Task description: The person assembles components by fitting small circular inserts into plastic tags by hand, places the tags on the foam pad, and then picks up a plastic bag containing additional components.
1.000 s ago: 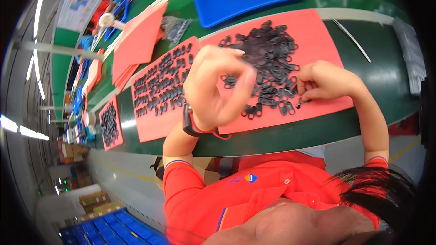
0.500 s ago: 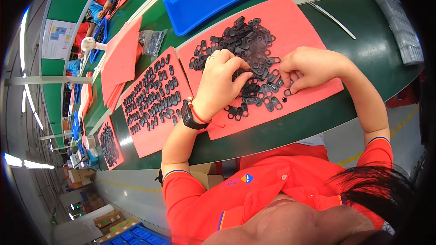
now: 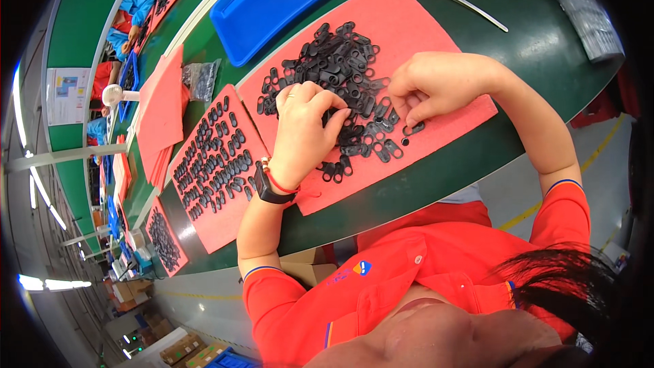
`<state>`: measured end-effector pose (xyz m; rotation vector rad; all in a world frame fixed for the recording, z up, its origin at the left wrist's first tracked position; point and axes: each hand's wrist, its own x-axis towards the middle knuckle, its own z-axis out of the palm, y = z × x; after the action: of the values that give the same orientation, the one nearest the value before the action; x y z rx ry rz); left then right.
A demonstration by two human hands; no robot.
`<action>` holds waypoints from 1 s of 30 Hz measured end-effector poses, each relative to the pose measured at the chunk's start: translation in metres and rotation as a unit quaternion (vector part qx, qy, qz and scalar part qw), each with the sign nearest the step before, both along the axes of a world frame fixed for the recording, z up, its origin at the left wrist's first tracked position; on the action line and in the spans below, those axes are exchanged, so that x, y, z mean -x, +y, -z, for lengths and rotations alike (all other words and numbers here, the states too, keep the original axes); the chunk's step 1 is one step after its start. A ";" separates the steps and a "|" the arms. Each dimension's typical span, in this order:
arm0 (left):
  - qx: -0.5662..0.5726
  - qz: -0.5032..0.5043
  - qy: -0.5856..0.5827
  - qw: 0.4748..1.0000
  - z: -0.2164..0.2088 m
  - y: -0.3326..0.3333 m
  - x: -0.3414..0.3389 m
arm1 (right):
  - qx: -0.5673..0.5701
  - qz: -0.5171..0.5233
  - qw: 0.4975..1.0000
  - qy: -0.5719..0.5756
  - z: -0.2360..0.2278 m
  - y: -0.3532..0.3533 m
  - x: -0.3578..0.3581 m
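Black pieces (image 3: pixel 334 63), left hand (image 3: pixel 303 129) lowered to them

Blue tray (image 3: pixel 272 10) at 11 o'clock gets chopped by the top edge, same with the clear plastic pack (image 3: pixel 579 10) at 2. Left hand (image 3: pixel 302 133) blocks part of the black pile (image 3: pixel 340 61); can't tell if it's pinching anything. Right hand (image 3: pixel 439 88) half-covers a black piece (image 3: pixel 416 127), grip unclear. White sheet (image 3: pixel 68 101) past 9: too tiny to read.
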<state>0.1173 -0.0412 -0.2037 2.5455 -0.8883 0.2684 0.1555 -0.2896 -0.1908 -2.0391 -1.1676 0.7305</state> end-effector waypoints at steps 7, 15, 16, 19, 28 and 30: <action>-0.008 -0.009 0.006 1.000 -0.005 0.001 -0.001 | 0.031 0.054 0.998 -0.006 -0.009 -0.017 -0.009; -0.007 -0.002 0.021 1.000 -0.007 0.001 -0.001 | 0.032 0.012 0.999 -0.003 -0.001 -0.004 -0.002; -0.009 -0.006 0.018 1.000 -0.007 0.002 -0.002 | 0.037 0.028 0.999 -0.004 -0.001 -0.004 -0.001; 0.003 0.012 0.011 1.000 -0.008 0.004 -0.003 | 0.039 0.022 0.999 -0.022 -0.002 -0.002 -0.001; 0.219 -0.097 0.084 0.967 -0.006 0.004 -0.009 | -0.028 0.072 0.997 0.018 -0.001 -0.003 -0.004; 0.240 -0.085 0.086 0.963 -0.001 0.008 -0.012 | -0.055 0.098 0.993 0.023 -0.002 -0.002 -0.004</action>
<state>0.1291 -0.0334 -0.2027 2.1496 -0.4689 0.2712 0.1591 -0.2914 -0.1887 -2.0002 -0.9458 0.6003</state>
